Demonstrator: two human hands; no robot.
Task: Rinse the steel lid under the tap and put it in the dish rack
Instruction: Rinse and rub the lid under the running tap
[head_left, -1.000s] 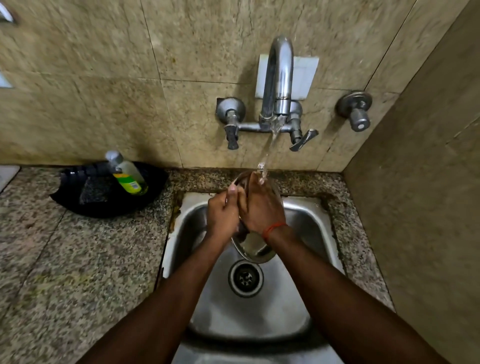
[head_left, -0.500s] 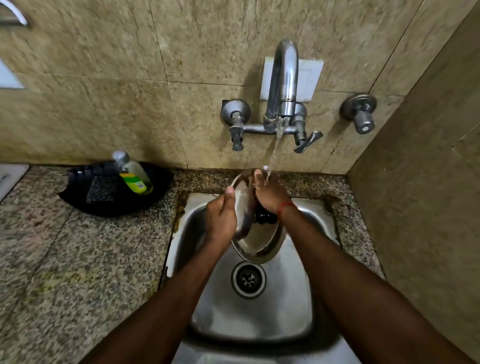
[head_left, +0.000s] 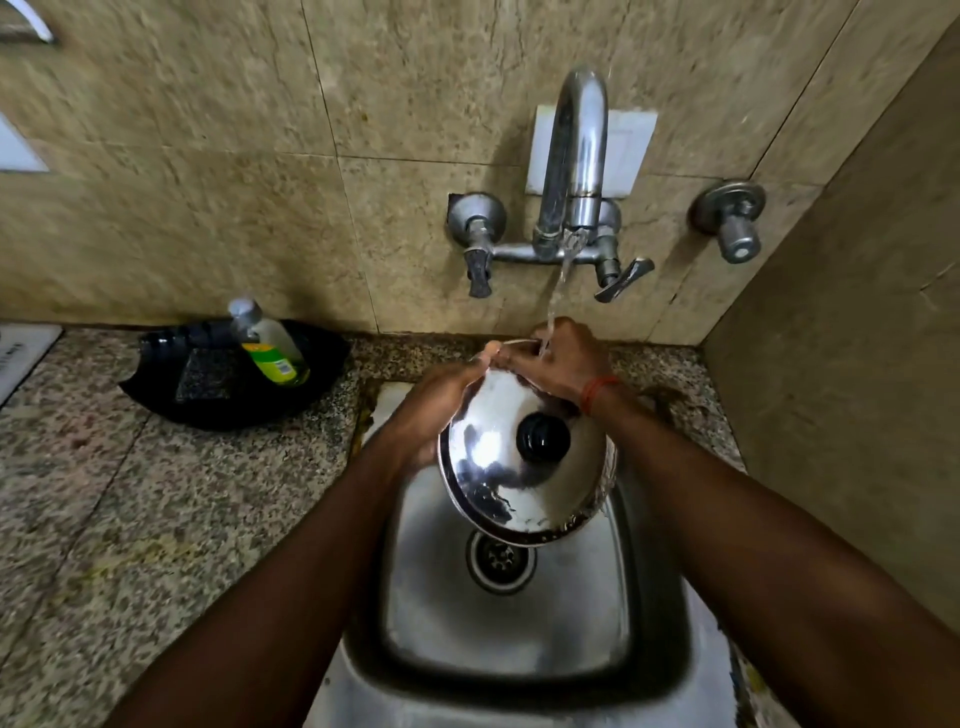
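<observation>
A round steel lid (head_left: 493, 467) with a black knob (head_left: 543, 439) is held tilted over the steel sink (head_left: 519, 623), its domed top facing me. My left hand (head_left: 436, 400) grips its upper left rim. My right hand (head_left: 563, 364) holds the top rim, right under the water stream. Water runs from the tap (head_left: 574, 156) onto my right fingers and the lid's top edge. No dish rack is in view.
A black tray (head_left: 171, 400) with a soap bottle (head_left: 267, 343) and a scrub pad sits on the granite counter (head_left: 130, 519) left of the sink. Tiled walls close in behind and at the right. A drain (head_left: 501, 558) lies below the lid.
The lid has turned from edge-on, hollow side toward me, to its knobbed top facing me. My right hand moved from the lid's face up to its top rim.
</observation>
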